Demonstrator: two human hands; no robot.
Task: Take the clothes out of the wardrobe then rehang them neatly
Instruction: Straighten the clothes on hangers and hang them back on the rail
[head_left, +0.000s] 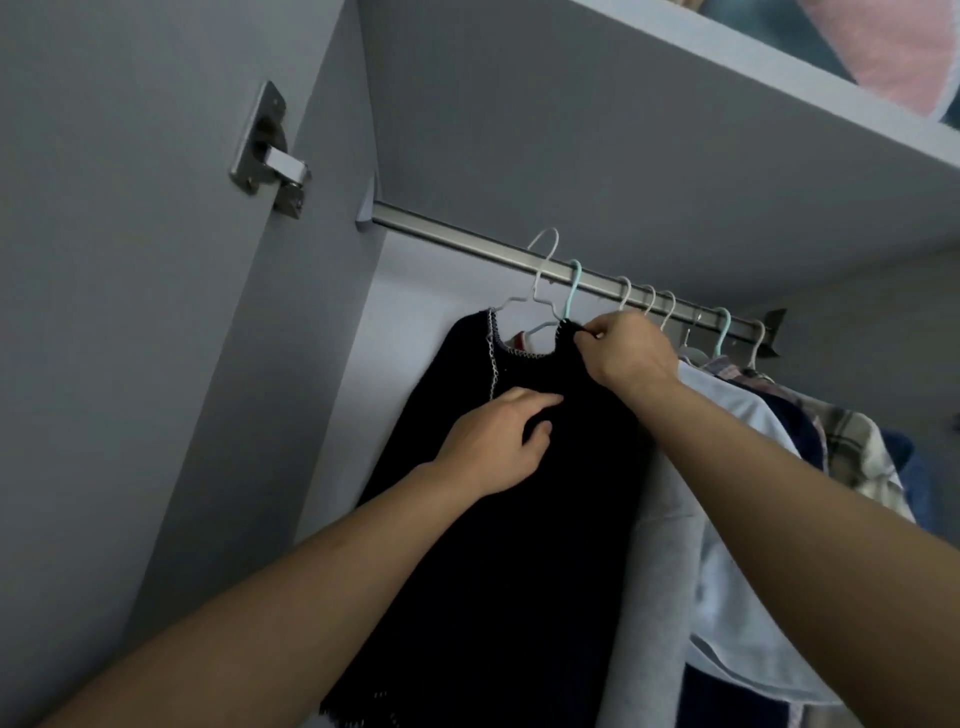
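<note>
A black knitted top with white stitched trim hangs at the left end of the clothes row on a white hanger, whose hook sits over the metal rail. My right hand pinches the top's right shoulder at the neckline, just below a teal hanger. My left hand lies on the front of the top with its fingers curled into the fabric. Further right on the rail hang a grey garment, a pale blue shirt and a plaid shirt.
The grey wardrobe side wall stands close on the left, with the open door and its metal hinge beyond. A shelf runs just above the rail, with pink and blue fabric on it. Several hangers crowd the rail's right part.
</note>
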